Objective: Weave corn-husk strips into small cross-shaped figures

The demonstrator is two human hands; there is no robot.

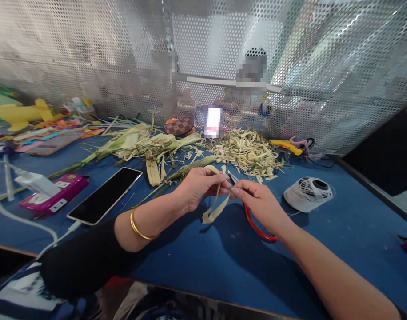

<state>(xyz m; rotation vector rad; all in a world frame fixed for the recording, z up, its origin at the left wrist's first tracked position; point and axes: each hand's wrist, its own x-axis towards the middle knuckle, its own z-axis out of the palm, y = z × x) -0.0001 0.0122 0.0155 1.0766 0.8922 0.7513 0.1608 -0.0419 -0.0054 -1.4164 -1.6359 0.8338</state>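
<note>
Above the blue table, my left hand [197,187] pinches a pale strip of corn husk [217,212], which curls down in a loop between the hands. The fingertips of my right hand [258,200] are closed on the same strip, close to the left fingertips. Under and behind the right hand are scissors [257,229] with red handles; part of the blades shows between the hands, and the middle is hidden. Just beyond the hands lies a heap of shredded husk [246,153]. Longer husks [140,142] are piled at the left of it.
A white thread spool [308,194] stands at the right. On the left lie a black phone [106,195] on a charging cable and a purple power strip [53,195]. A perforated metal screen [123,58] rises behind the table [190,262]. Yellow-handled pliers [286,146] lie at the back right.
</note>
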